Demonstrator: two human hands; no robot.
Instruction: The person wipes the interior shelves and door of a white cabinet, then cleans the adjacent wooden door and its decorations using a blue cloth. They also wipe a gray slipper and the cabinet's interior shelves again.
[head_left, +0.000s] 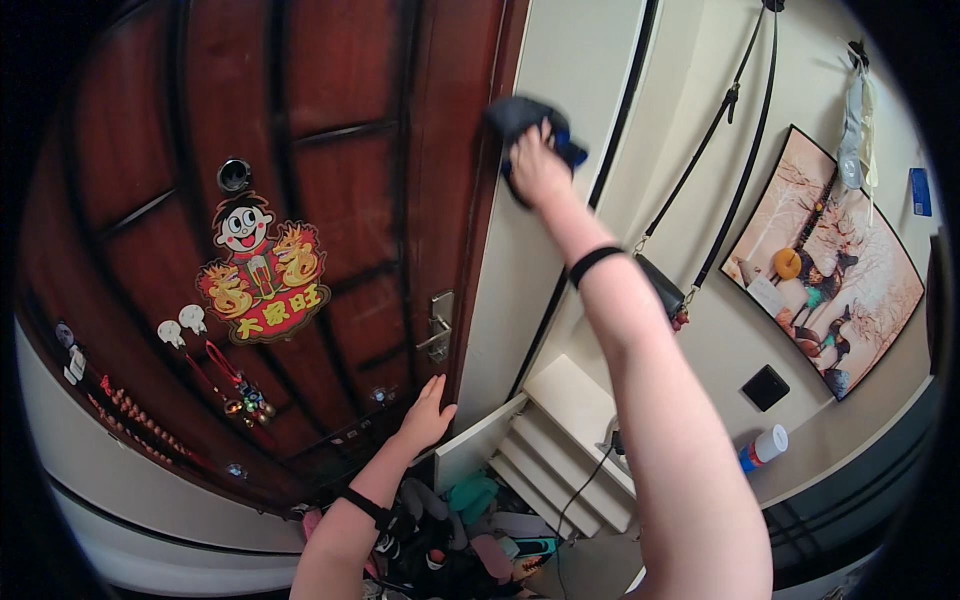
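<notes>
With my right hand (537, 166) I press a dark blue-black cloth (531, 114), bunched under the fingers, on the white panel (495, 300) beside the door frame. The cloth overlaps the frame's edge. My left hand (426, 417) holds nothing, its fingers apart, near the right edge of the brown-red door (341, 180). Whether its palm touches the door cannot be told. Just above it is the metal door handle (441, 328). A cartoon figure sticker with two dragons (259, 270) is on the door below a round peephole (234, 174).
An open white shoe cabinet (574, 397) with tilted shelves stands at lower right, several shoes (427, 517) below. A black strap bag (660, 285) hangs beside a framed picture (825, 262). A spray can (763, 448) stands farther right. Beaded ornaments (251, 401) hang from door hooks.
</notes>
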